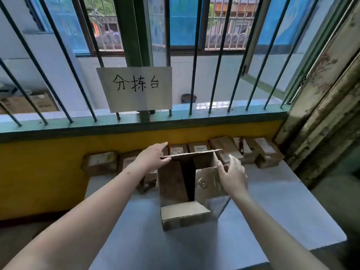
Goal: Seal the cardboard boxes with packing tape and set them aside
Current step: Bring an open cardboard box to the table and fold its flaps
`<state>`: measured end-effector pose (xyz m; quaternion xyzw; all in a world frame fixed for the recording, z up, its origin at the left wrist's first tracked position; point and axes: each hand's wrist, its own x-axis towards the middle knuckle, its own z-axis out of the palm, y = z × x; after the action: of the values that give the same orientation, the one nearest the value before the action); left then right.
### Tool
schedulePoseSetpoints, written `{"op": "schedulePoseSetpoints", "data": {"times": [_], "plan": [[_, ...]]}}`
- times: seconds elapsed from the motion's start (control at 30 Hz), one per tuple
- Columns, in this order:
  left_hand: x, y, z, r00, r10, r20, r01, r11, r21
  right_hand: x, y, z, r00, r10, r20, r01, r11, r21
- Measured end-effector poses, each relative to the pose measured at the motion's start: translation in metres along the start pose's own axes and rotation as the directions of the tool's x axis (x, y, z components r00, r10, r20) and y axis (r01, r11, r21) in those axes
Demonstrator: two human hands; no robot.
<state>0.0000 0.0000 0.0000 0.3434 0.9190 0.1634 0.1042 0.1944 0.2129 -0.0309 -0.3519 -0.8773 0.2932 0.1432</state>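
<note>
An open cardboard box (175,217) stands in the middle of the grey table (272,201). Its two side flaps lie partly folded inward with a dark gap between them, and its far flap (192,153) is raised about level. My left hand (153,157) reaches over the box's far left corner, fingers straight, thumb under the far flap's left end. My right hand (232,175) is at the right flap (207,182), with its thumb pressing the flap's upper edge and its fingers spread, slightly blurred. No tape roll is in view.
A row of several closed cardboard boxes (196,148) with labels lines the table's back edge against the yellow wall (39,172). More boxes (100,162) sit at the back left. Above is a barred window with a handwritten paper sign (136,88). A worn door frame (321,114) stands at right.
</note>
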Motion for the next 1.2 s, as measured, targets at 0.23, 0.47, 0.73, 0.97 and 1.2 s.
{"op": "schedulePoseSetpoints", "data": {"times": [0.23, 0.47, 0.73, 0.97, 1.2], "plan": [[0.016, 0.01, 0.02, 0.996, 0.031, 0.088, -0.043, 0.99, 0.133, -0.022, 0.03, 0.032, 0.941, 0.307, 0.14, -0.337, 0.864, 0.373], [0.027, 0.011, 0.015, 0.998, 0.047, -0.043, -0.038, 0.984, 0.176, -0.029, 0.052, 0.045, 0.872, 0.423, 0.247, -0.481, 0.646, 0.592], [0.03, 0.009, -0.007, 0.989, -0.109, 0.099, 0.125, 0.976, -0.179, -0.03, 0.068, 0.061, 0.83, 0.481, 0.283, -0.501, 0.418, 0.758], [0.012, -0.002, -0.022, 0.969, -0.187, 0.16, 0.239, 0.867, -0.437, -0.02, 0.063, 0.039, 0.863, 0.439, 0.251, -0.426, 0.363, 0.829], [-0.007, 0.021, -0.033, 0.96, -0.208, 0.186, 0.279, 0.708, -0.648, 0.003, 0.055, -0.008, 0.87, 0.481, 0.109, -0.319, 0.38, 0.868]]}}
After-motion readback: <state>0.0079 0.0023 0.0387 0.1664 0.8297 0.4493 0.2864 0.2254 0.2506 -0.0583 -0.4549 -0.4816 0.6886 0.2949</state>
